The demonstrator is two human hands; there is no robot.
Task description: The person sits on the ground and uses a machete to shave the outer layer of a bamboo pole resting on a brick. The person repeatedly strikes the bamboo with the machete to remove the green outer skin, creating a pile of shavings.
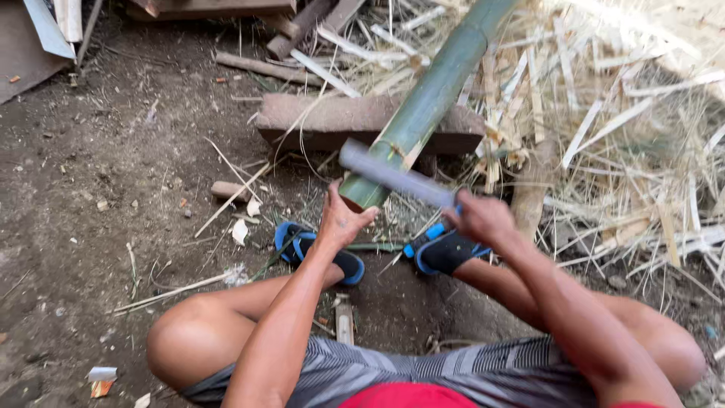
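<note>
A thick green bamboo pole point(434, 91) slants from the upper right down toward me, resting across a brown wooden block point(332, 119). My left hand point(340, 219) grips the pole's near cut end from below. My right hand point(479, 215) is shut on the handle of a broad grey blade point(393, 175), blurred in motion, lying across the pole's near end. I sit low with both knees spread and my feet in blue-strapped black sandals point(317, 253) just under the pole.
A heap of pale split bamboo strips and shavings point(619, 128) fills the right side. Dark bare dirt point(98, 189) with scattered sticks and chips lies to the left. Planks and scrap wood point(204, 9) sit at the top edge.
</note>
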